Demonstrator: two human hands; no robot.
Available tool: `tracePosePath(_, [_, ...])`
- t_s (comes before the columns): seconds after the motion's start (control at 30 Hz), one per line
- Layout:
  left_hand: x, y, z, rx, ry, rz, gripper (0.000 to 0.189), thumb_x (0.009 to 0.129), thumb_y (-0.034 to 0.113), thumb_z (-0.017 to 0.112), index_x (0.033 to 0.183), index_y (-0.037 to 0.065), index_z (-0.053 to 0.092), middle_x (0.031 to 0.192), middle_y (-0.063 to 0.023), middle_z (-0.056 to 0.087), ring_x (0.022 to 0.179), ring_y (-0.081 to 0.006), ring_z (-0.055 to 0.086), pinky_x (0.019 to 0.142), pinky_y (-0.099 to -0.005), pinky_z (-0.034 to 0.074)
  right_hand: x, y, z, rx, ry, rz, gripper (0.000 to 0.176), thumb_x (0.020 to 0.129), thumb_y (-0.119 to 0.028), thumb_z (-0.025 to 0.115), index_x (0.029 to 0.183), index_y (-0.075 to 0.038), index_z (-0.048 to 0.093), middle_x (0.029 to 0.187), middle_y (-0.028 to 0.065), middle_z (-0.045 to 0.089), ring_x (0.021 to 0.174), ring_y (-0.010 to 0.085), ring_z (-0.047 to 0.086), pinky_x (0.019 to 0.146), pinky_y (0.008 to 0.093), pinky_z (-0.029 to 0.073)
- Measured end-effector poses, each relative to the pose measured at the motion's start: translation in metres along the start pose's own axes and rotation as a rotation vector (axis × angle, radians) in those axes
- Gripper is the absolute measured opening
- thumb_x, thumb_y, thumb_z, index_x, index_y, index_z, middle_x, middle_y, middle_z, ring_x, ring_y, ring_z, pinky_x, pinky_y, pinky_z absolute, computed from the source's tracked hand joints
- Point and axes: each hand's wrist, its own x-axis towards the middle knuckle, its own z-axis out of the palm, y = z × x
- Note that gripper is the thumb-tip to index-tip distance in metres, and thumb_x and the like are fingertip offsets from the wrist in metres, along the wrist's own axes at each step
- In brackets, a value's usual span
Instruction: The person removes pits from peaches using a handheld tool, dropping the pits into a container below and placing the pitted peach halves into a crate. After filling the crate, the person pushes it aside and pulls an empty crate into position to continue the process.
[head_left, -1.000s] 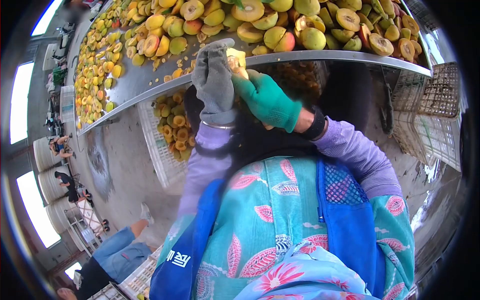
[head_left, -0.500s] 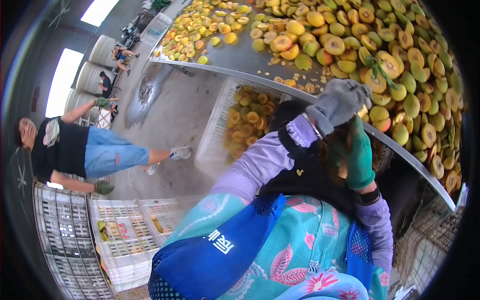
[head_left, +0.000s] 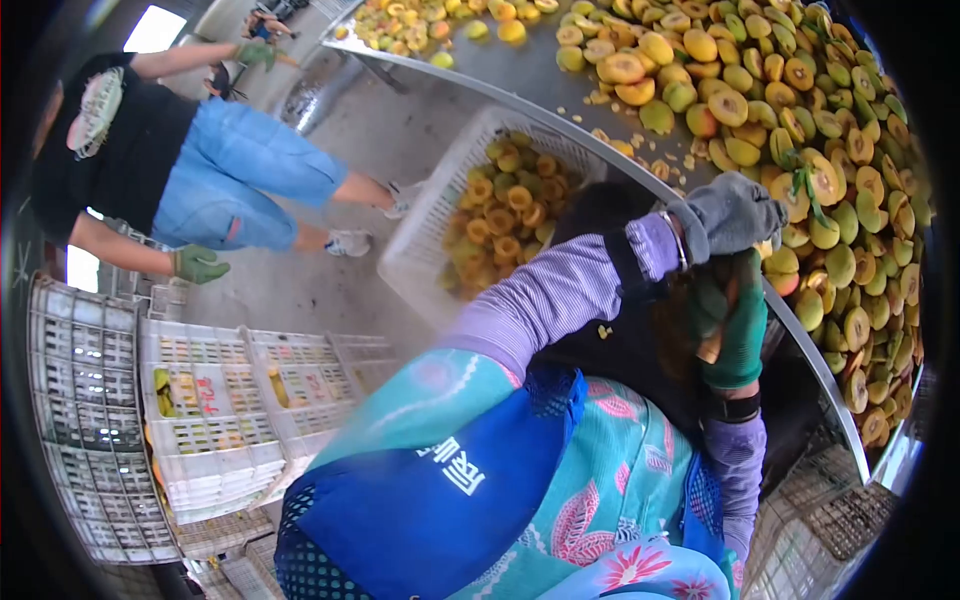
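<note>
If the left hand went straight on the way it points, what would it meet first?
Probably the heaped fruit on the metal table, just beyond the left hand; depth is unclear.

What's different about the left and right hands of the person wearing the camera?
The left hand is gloved in gray, the right hand in green. The left hand sits higher in the picture; the right hand is below it. Both are gloved, with purple sleeves and black wristbands.
</note>
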Motion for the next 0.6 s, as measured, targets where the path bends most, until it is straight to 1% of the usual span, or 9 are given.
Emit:
tracePosePath(0.03, [0.032, -0.054, 0.012, 0.435, 0.125, 0.525, 0.028, 0.092, 0.029, 0.054, 0.087, 0.008, 0.072, 0.081, -0.01, 0.07, 0.076, -0.0245, 0.068, 0.069, -0.0336, 0.052, -0.003, -0.001, 0.003, 0.016, 0.05, -0.015, 0.035, 0.099, -0.047, 0.041, 0.091, -0.014, 0.049, 0.054, -0.0048, 0.038, 0.038, 0.0093, 0.033, 0.037, 0.0242, 0.031])
tracePosePath(0.1, [0.013, -0.026, 0.002, 0.087, 0.011, 0.277, 0.027, 0.091, 0.029, 0.055, 0.09, 0.01, 0.073, 0.081, -0.01, 0.071, 0.076, -0.0219, 0.068, 0.07, -0.0326, 0.052, -0.003, -0.012, -0.026, 0.221, -0.413, 0.176, 0.031, 0.1, -0.045, 0.04, 0.089, -0.016, 0.048, 0.053, -0.0064, 0.034, 0.037, 0.0071, 0.03, 0.035, 0.0224, 0.025])
tracePosePath(0.17, [0.006, -0.014, -0.005, -0.155, -0.042, 0.085, 0.027, 0.091, 0.03, 0.055, 0.093, 0.01, 0.073, 0.08, -0.0094, 0.071, 0.076, -0.0204, 0.068, 0.07, -0.0323, 0.053, -0.002, -0.007, -0.016, -0.038, -0.307, 0.074, 0.03, 0.101, -0.043, 0.039, 0.091, -0.016, 0.047, 0.054, -0.0062, 0.035, 0.038, 0.0068, 0.031, 0.035, 0.0221, 0.026])
tracePosePath(0.2, [0.005, -0.016, -0.007, -0.163, -0.047, 0.107, 0.028, 0.092, 0.03, 0.056, 0.094, 0.007, 0.072, 0.08, -0.008, 0.071, 0.075, -0.0175, 0.067, 0.07, -0.031, 0.052, -0.002, -0.003, -0.01, -0.16, -0.255, 0.024, 0.03, 0.101, -0.043, 0.039, 0.091, -0.016, 0.047, 0.055, -0.0061, 0.036, 0.038, 0.0067, 0.031, 0.035, 0.022, 0.026])
tracePosePath(0.27, [0.005, -0.02, -0.01, -0.175, -0.06, 0.154, 0.032, 0.093, 0.03, 0.056, 0.094, 0.001, 0.07, 0.08, -0.0053, 0.071, 0.074, -0.0118, 0.063, 0.071, -0.0282, 0.051, -0.001, -0.002, -0.004, -0.024, -0.276, 0.081, 0.03, 0.103, -0.04, 0.034, 0.088, -0.016, 0.043, 0.055, -0.006, 0.034, 0.037, 0.0071, 0.03, 0.035, 0.0224, 0.024])
tracePosePath(0.33, [-0.002, -0.028, -0.007, -0.477, -0.039, 0.261, 0.031, 0.095, 0.027, 0.053, 0.091, 0.001, 0.07, 0.082, -0.0057, 0.071, 0.073, -0.0119, 0.063, 0.071, -0.0281, 0.051, -0.001, -0.002, -0.003, 0.242, -0.4, 0.176, 0.03, 0.103, -0.039, 0.032, 0.087, -0.016, 0.042, 0.054, -0.006, 0.032, 0.036, 0.0076, 0.029, 0.034, 0.0226, 0.023])
tracePosePath(0.43, [-0.012, -0.041, -0.013, -0.421, 0.16, 0.341, 0.031, 0.098, 0.023, 0.047, 0.091, 0.002, 0.069, 0.087, -0.0061, 0.07, 0.076, -0.0122, 0.062, 0.071, -0.0282, 0.051, 0.012, 0.005, -0.007, 0.216, -0.525, 0.239, 0.032, 0.103, -0.042, 0.03, 0.088, -0.016, 0.041, 0.055, -0.0053, 0.034, 0.036, 0.0081, 0.03, 0.034, 0.0225, 0.023])
tracePosePath(0.53, [-0.026, -0.053, -0.016, -0.735, 0.237, -0.068, 0.027, 0.097, 0.017, 0.043, 0.088, 0.006, 0.067, 0.087, -0.0035, 0.063, 0.081, -0.0147, 0.058, 0.07, -0.0281, 0.05, 0.016, 0.016, -0.005, 0.284, -0.529, 0.34, 0.035, 0.102, -0.046, 0.03, 0.091, -0.015, 0.042, 0.054, -0.0053, 0.038, 0.037, 0.0095, 0.032, 0.037, 0.025, 0.028])
tracePosePath(0.6, [-0.051, -0.056, -0.033, -0.985, 0.318, -0.115, 0.033, 0.093, 0.037, 0.047, 0.094, 0.008, 0.063, 0.082, -0.0056, 0.06, 0.071, -0.0177, 0.059, 0.061, -0.0298, 0.05, 0.016, 0.025, 0.011, 0.325, -0.566, 0.391, 0.037, 0.102, -0.048, 0.031, 0.093, -0.014, 0.043, 0.054, -0.0054, 0.038, 0.037, 0.0099, 0.033, 0.038, 0.0255, 0.03])
